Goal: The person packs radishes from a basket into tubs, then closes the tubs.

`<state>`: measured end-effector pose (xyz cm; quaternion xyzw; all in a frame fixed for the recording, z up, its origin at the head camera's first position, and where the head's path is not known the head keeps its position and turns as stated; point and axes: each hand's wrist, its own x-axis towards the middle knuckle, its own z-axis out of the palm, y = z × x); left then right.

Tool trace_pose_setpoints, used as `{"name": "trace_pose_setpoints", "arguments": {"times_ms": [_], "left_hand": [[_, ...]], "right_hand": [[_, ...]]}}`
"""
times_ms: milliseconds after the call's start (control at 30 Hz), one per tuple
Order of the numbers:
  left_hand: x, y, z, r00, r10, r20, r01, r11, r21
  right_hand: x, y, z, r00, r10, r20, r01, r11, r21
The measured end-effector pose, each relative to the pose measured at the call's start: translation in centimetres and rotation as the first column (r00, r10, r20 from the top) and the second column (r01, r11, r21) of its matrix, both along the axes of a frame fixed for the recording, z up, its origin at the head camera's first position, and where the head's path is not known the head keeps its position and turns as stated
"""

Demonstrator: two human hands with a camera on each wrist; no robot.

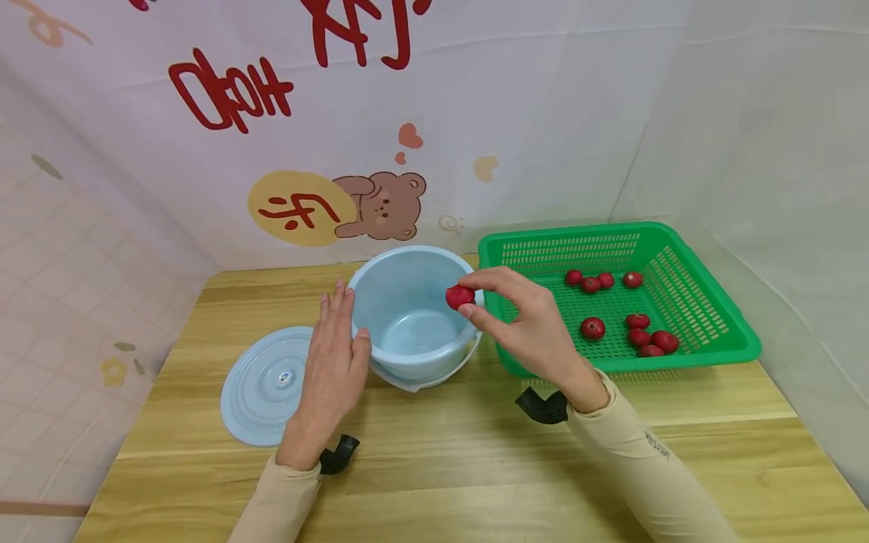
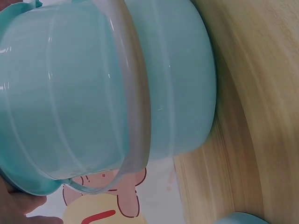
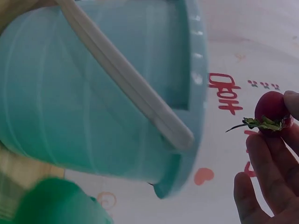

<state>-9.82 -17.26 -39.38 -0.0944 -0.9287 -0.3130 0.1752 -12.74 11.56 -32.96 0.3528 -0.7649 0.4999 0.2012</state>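
Observation:
A light blue bucket (image 1: 416,354) with a white handle (image 3: 117,70) stands on the table. Over its right rim my right hand (image 1: 526,324) pinches a red radish (image 1: 460,297) between thumb and fingers; green leaf stubs show on that radish (image 3: 271,112) in the right wrist view. At the bucket's left side, my left hand (image 1: 333,369) rests against the rim with its fingers straight. Only parts of its fingers (image 2: 23,203) appear in the left wrist view. Inside the bucket, the visible bottom is bare.
Right of the bucket stands a green plastic basket (image 1: 743,347) with several radishes (image 1: 593,328) in it. A light blue lid (image 1: 247,392) lies on the wooden table (image 1: 475,483) to the left. Behind is a white printed wall covering (image 1: 543,98).

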Motion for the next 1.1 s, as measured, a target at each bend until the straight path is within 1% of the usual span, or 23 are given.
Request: {"name": "trace_pose_setpoints", "arguments": {"times_ms": [200, 367, 600, 800, 867, 933, 1033, 1100], "left_hand": [[0.0, -0.1, 0.0, 1.0, 0.001, -0.009, -0.001, 1.0, 0.002], [0.0, -0.1, 0.0, 1.0, -0.001, -0.002, 0.001, 1.0, 0.001], [0.0, 0.0, 0.0, 1.0, -0.003, 0.004, 0.003, 1.0, 0.002], [0.0, 0.1, -0.1, 1.0, -0.003, 0.006, 0.003, 1.0, 0.007], [0.0, 0.1, -0.1, 1.0, -0.003, 0.003, 0.003, 1.0, 0.007], [0.0, 0.1, -0.1, 1.0, -0.004, -0.002, 0.004, 1.0, 0.006], [0.0, 0.1, -0.1, 1.0, -0.006, -0.006, 0.006, 1.0, 0.003], [0.0, 0.1, -0.1, 1.0, -0.006, -0.005, 0.006, 1.0, 0.005]], "right_hand": [[-0.1, -1.6, -1.3, 1.0, -0.012, 0.002, 0.011, 1.0, 0.028], [-0.2, -2.3, -2.2, 0.999, -0.044, -0.002, 0.044, 0.994, 0.098], [-0.2, -2.9, -3.4, 0.993, -0.098, -0.063, 0.11, 0.967, 0.228], [-0.1, -3.0, -3.7, 0.99, -0.119, -0.076, 0.136, 0.952, 0.275], [0.0, -2.8, -3.7, 0.989, -0.112, -0.092, 0.133, 0.952, 0.274], [0.1, -2.4, -3.7, 0.989, -0.098, -0.114, 0.124, 0.961, 0.246], [0.4, -1.6, -3.6, 0.986, -0.079, -0.15, 0.104, 0.981, 0.166], [0.7, -0.9, -3.4, 0.982, -0.077, -0.171, 0.097, 0.989, 0.112]]}}
